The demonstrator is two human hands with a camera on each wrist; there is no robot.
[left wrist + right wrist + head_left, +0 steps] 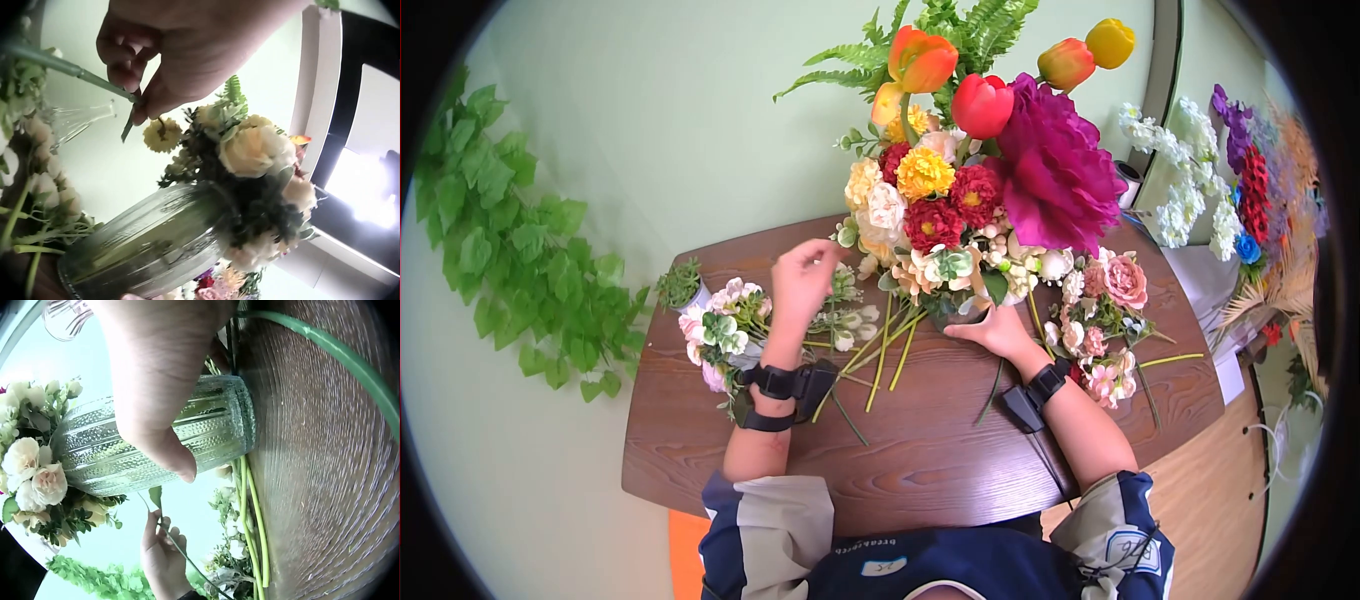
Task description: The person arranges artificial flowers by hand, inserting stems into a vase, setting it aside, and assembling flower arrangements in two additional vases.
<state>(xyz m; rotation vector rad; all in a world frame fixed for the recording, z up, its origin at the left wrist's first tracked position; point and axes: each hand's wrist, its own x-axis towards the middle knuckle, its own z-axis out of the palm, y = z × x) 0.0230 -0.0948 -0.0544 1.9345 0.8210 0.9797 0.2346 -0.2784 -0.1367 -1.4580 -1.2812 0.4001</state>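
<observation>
left grip (802, 280) pinching green stem (81, 73) in open air, right grip (992, 332) clasped round vase (94, 450) inside table's edge (658, 485)

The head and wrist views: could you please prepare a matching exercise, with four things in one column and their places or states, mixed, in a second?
Things
1. Person's left hand
2. Person's right hand
3. Large purple ruffled flower
4. Trailing green leafy vine

Places or states
A. Holds the ribbed clear-glass vase
B. Along the pale wall, head view's left
C. Pinches a thin green stem
D. Right side of the multicoloured bouquet, head view

Pairs: 1-C; 2-A; 3-D; 4-B
</observation>
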